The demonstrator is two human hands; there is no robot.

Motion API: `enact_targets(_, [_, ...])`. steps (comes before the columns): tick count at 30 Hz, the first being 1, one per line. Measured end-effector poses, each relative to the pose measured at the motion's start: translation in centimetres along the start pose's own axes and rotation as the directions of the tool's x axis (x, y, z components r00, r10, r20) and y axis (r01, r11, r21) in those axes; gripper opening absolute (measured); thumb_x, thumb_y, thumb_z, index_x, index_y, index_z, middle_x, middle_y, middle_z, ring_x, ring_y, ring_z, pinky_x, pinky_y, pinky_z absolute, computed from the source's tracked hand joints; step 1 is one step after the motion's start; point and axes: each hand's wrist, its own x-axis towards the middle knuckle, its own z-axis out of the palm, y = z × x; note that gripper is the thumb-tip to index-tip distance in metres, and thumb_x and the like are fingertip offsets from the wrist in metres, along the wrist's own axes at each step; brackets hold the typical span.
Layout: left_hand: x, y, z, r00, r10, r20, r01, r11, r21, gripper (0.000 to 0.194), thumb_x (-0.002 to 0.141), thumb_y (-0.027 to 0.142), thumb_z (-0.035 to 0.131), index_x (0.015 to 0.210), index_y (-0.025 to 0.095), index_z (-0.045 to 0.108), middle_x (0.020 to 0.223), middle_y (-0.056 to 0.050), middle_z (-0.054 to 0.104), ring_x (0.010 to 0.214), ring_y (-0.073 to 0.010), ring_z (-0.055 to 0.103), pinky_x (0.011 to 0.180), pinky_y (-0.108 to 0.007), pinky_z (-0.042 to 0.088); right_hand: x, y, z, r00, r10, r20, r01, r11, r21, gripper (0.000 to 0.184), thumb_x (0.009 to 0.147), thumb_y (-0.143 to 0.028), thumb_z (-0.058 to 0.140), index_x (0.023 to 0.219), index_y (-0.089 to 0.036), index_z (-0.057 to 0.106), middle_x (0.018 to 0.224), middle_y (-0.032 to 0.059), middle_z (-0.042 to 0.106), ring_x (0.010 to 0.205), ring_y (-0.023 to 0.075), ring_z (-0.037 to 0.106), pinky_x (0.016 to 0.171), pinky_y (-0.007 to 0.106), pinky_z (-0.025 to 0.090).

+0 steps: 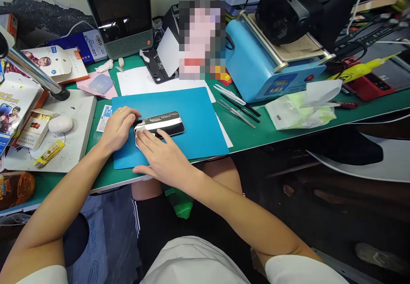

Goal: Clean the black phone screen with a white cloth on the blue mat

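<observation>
A dark, glossy smartphone (pixel 174 123) lies flat on a blue mat (pixel 201 104), with bright reflections across its glass. My left hand (pixel 120 126) steadies its left end, fingers bent over the edge. Against the glass near that same end, my right hand (pixel 165 153) presses a small white tissue (pixel 139 128) under its fingertips; its thumb sticks out to the side. Part of the tissue and the phone's near left corner are hidden by the fingers.
Tweezers (pixel 237 114) and pen-like tools lie right of the mat, near a tissue pack (pixel 297 111) and a blue machine (pixel 269 66). Leftward, a white block (pixel 77 126) carries a cigarette pack, earbud case and yellow lighter. A dark-screened device (pixel 118 10) stands behind.
</observation>
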Motion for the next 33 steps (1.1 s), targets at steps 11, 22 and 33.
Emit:
enact_targets(11, [-0.2, -0.2, -0.1, 0.986, 0.068, 0.152, -0.098, 0.975, 0.199, 0.059, 0.094, 0.069, 0.060, 0.128, 0.022, 0.070, 0.119, -0.011, 0.069, 0.112, -0.0335, 0.062, 0.102, -0.052, 0.052, -4.2, 3.1, -1.6, 0.994, 0.108, -0.032, -0.111, 0.988, -0.107, 0.069, 0.115, -0.053, 0.047, 0.152, 0.004, 0.059, 0.159, 0.0257, 0.062, 0.149, 0.0352, 0.061, 0.119, 0.052, 0.052])
enact_targets(22, [-0.1, -0.6, -0.2, 0.965, 0.067, 0.254, -0.139, 0.952, 0.274, 0.094, 0.080, 0.090, 0.068, 0.147, 0.024, 0.066, 0.134, -0.015, 0.062, 0.120, -0.0390, 0.061, 0.104, -0.056, 0.053, -6.2, 8.4, -0.7, 0.981, 0.124, -0.151, -0.121, 0.992, 0.030, 0.038, 0.114, -0.018, 0.043, 0.135, -0.011, 0.074, 0.136, 0.0216, 0.077, 0.124, 0.0318, 0.075, 0.099, 0.049, 0.063])
enact_targets(33, [-0.1, -0.5, -0.2, 0.966, 0.055, 0.251, -0.122, 0.958, 0.258, 0.092, 0.080, 0.088, 0.070, 0.147, 0.024, 0.067, 0.134, -0.015, 0.062, 0.119, -0.0381, 0.061, 0.104, -0.054, 0.053, -6.7, 11.4, -0.1, 0.970, 0.141, -0.198, -0.128, 0.989, 0.075, 0.035, 0.112, -0.016, 0.045, 0.112, -0.020, 0.080, 0.112, 0.0131, 0.080, 0.099, 0.0254, 0.074, 0.088, 0.042, 0.063])
